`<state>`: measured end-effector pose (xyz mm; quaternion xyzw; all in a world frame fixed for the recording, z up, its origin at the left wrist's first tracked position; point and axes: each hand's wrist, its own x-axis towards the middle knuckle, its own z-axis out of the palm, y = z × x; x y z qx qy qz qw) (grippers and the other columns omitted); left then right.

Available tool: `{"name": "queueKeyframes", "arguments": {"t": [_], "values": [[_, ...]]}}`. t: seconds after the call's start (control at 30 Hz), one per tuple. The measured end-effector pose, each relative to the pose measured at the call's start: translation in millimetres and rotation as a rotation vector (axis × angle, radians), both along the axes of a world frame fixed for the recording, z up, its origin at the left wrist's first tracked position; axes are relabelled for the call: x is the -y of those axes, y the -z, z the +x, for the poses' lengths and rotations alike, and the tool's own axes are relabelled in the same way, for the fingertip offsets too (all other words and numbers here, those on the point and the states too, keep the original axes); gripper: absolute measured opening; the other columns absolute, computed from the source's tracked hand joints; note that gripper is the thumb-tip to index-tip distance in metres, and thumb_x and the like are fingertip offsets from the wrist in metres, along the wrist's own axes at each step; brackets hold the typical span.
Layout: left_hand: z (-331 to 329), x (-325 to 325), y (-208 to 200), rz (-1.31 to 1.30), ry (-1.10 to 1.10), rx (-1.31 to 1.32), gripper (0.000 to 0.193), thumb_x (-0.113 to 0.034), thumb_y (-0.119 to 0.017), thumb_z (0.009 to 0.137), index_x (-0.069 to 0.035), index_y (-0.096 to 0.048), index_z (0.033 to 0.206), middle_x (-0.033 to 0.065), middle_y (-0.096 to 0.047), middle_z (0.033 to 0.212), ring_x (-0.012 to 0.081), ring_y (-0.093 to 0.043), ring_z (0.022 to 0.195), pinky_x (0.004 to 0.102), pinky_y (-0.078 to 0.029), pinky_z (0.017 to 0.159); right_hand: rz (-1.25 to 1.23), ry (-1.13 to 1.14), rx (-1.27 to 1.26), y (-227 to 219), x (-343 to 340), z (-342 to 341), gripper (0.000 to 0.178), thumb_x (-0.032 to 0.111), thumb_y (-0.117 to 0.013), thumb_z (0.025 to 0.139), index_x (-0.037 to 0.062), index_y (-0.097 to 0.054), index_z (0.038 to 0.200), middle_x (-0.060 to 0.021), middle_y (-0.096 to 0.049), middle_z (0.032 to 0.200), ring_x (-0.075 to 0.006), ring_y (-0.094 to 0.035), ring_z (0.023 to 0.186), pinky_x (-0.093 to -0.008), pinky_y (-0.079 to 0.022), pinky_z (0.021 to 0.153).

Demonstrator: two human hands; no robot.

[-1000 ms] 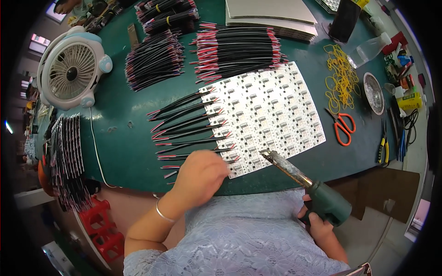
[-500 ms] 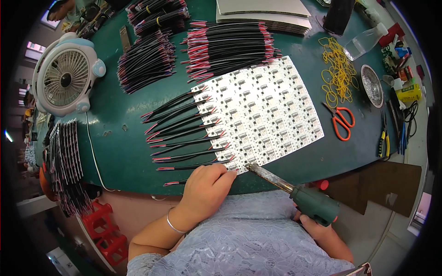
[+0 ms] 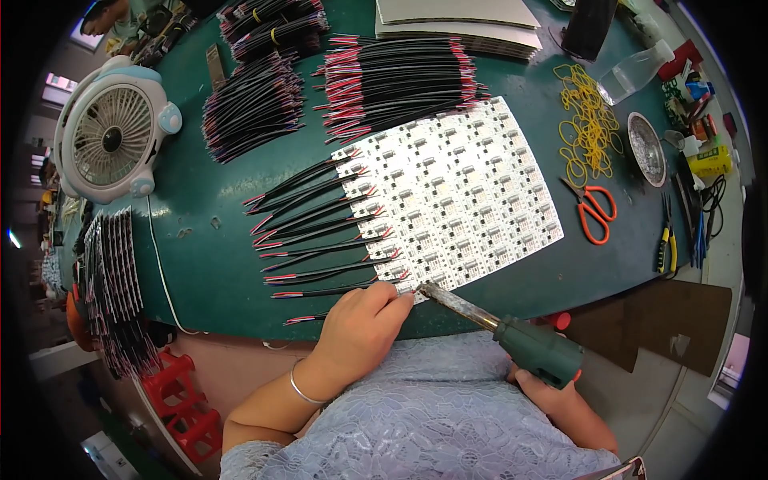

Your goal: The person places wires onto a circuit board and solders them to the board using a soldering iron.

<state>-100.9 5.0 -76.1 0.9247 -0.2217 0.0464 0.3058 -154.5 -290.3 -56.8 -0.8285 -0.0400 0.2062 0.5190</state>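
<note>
Soldering iron (image 3: 512, 332), gripped by its green handle in the right hand (image 3: 552, 392), meets the white circuit panel (image 3: 456, 192) at its 7 o'clock corner. Left hand (image 3: 360, 328) pinches a red-and-black wire (image 3: 320, 291) against that corner. Best practice: steady tip, wire flat. Table edge (image 3: 480, 316) runs just below; open green surface lies toward 9 o'clock, scissors (image 3: 594, 210) toward 3.

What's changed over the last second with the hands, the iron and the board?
The soldering iron, held up off the LED board a second ago, has come down so its tip sits at the board's near corner. The left hand stayed at that corner, fingers pinching down on a wire. The right hand kept its grip on the green handle. Board, wire bundles and scissors lie as before.
</note>
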Motion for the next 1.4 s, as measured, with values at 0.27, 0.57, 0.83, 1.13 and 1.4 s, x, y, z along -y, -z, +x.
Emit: {"name": "queueKeyframes", "arguments": {"t": [0.27,0.57,0.83,1.13,1.4], "values": [[0,-1,0,-0.016,0.018,-0.013,0.022,0.003,-0.067,0.07,-0.004,-0.066,0.09,0.0074,-0.054,0.079,0.0231,-0.056,0.064,0.0338,-0.047,0.055,-0.037,-0.048,0.148,0,0,-1,0.028,0.003,-0.069,0.07,0.0039,-0.068,0.098,-0.0114,-0.068,0.096,-0.0318,-0.063,0.088,-0.0397,-0.049,0.081],[1,-3,-1,0.0,0.019,-0.02,0.021,0.003,-0.068,0.071,-0.004,-0.066,0.091,0.008,-0.055,0.08,0.0239,-0.057,0.065,0.0335,-0.048,0.055,0.096,0.051,0.136,-4,-3,-1,0.023,0.004,-0.068,0.073,0.0033,-0.068,0.096,-0.0108,-0.068,0.092,-0.03,-0.064,0.078,-0.0385,-0.048,0.071],[8,-4,-2,-0.078,0.035,-0.061,0.017,0.001,-0.07,0.074,-0.004,-0.066,0.089,0.0099,-0.057,0.08,0.0264,-0.059,0.066,0.035,-0.049,0.058,0.418,0.288,0.008,2,2,-4,0.04,0.004,-0.062,0.079,0.0003,-0.055,0.118,-0.0146,-0.065,0.098,-0.0211,-0.064,0.068,-0.032,-0.052,0.062],[-1,-3,-1,-0.079,0.024,-0.043,0.012,-0.001,-0.071,0.076,-0.003,-0.065,0.087,0.0106,-0.057,0.078,0.0271,-0.058,0.066,0.0349,-0.047,0.056,0.387,1.001,0.66,-26,65,73,0.039,0.008,-0.05,0.09,0.0011,-0.045,0.128,-0.0127,-0.06,0.116,-0.0131,-0.059,0.059,-0.0254,-0.047,0.046],[5,-5,1,-0.109,0.059,-0.075,0.027,0.003,-0.065,0.073,-0.006,-0.067,0.098,0.0096,-0.056,0.083,0.0287,-0.058,0.069,0.0388,-0.047,0.059,0.168,1.1,0.638,-7,119,112,0.037,0.009,-0.055,0.091,0.0012,-0.049,0.127,-0.0095,-0.065,0.108,-0.0099,-0.056,0.059,-0.0231,-0.047,0.053]]}}
